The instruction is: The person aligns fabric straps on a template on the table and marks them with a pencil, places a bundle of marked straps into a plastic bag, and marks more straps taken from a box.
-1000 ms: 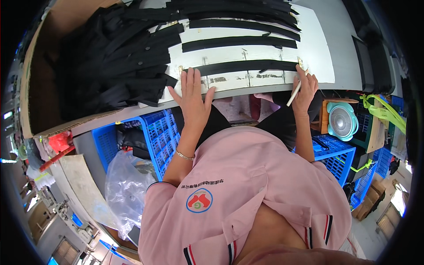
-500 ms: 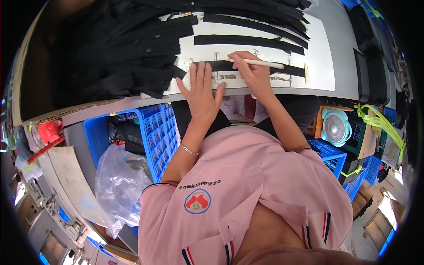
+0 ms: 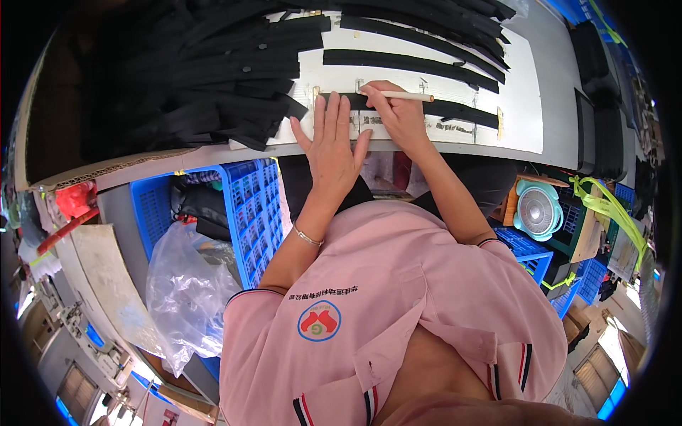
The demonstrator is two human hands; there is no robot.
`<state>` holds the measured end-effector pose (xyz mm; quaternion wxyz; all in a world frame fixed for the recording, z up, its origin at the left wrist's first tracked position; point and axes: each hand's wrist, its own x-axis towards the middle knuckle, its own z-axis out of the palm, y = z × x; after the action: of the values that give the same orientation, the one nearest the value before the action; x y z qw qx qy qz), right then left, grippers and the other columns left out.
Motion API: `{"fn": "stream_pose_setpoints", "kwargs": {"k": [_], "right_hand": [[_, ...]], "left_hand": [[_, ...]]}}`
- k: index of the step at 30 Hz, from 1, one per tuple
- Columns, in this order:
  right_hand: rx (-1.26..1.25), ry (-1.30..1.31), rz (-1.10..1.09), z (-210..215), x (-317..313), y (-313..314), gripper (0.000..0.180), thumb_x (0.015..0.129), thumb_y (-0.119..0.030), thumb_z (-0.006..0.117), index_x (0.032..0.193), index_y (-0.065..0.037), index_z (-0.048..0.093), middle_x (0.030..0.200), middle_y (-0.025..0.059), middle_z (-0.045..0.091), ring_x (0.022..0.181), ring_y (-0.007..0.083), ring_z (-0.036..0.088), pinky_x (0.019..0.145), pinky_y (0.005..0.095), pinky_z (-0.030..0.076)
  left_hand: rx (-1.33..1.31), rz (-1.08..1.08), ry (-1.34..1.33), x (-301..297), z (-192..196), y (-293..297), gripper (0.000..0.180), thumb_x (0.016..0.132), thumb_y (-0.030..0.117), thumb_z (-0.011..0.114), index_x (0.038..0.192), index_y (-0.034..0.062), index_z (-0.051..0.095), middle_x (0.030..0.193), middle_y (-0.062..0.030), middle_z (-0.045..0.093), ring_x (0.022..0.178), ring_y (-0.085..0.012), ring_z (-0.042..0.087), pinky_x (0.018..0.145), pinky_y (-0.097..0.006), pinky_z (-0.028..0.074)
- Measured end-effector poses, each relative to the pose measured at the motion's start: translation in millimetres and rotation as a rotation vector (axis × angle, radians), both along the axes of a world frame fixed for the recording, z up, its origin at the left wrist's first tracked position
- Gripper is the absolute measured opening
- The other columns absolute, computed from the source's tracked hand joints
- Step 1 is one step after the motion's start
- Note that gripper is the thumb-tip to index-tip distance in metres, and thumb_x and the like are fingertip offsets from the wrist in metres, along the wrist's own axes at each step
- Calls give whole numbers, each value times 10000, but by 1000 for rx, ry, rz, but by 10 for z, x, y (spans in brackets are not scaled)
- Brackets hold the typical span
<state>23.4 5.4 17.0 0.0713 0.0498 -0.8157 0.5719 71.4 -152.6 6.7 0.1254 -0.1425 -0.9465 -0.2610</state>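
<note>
A narrow black fabric strip [image 3: 462,112] lies lengthwise on a white board [image 3: 522,106] with drawn lines and small dark marks. My left hand [image 3: 331,150] rests flat on the strip's left end, fingers spread. A slim white pen [image 3: 410,96] is pinched in my right hand [image 3: 403,122], its back end pointing right. The pen's tip is hidden by my fingers, at the strip close to a drawn cross line. Farther back on the board lie more black strips [image 3: 408,62], apart from the one under my hands.
A large heap of black fabric pieces [image 3: 192,92] covers the left of the grey table [image 3: 558,150]. Below the table's edge stand a blue plastic crate [image 3: 252,213], a clear plastic bag [image 3: 188,291] and a small turquoise fan [image 3: 538,209]. Dark boxy objects [image 3: 604,121] line the right.
My right hand has slid left along the strip with the pen, bringing it to the drawn cross line. My left hand stays pressed on the strip. The whole view has shifted slightly.
</note>
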Motion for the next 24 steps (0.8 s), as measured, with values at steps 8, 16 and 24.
{"fn": "stream_pose_setpoints", "kwargs": {"k": [8,16,24], "right_hand": [[-62,-120,64,33,32,78,216,1013,-135,594,981,15,746,758,33,678,667,65,565,610,230,461],[-10,-9,71,-20,23,71,224,979,-199,640,928,-22,768,701,75,696,615,133,663,568,273,495],[-154,-22,-99,139,168,424,251,1015,-148,588,905,5,754,726,13,658,642,54,539,576,222,411]], "left_hand": [[10,0,15,-5,19,9,644,939,355,668,1460,13,506,1532,-154,475,1481,-338,364,1178,-679,37],[-7,0,0,-3,38,31,642,938,361,666,1457,16,510,1539,-145,469,1489,-329,353,1182,-673,25],[-38,10,-35,6,4,20,651,960,391,644,1478,28,488,1571,-128,441,1510,-323,319,1194,-652,-7]]}}
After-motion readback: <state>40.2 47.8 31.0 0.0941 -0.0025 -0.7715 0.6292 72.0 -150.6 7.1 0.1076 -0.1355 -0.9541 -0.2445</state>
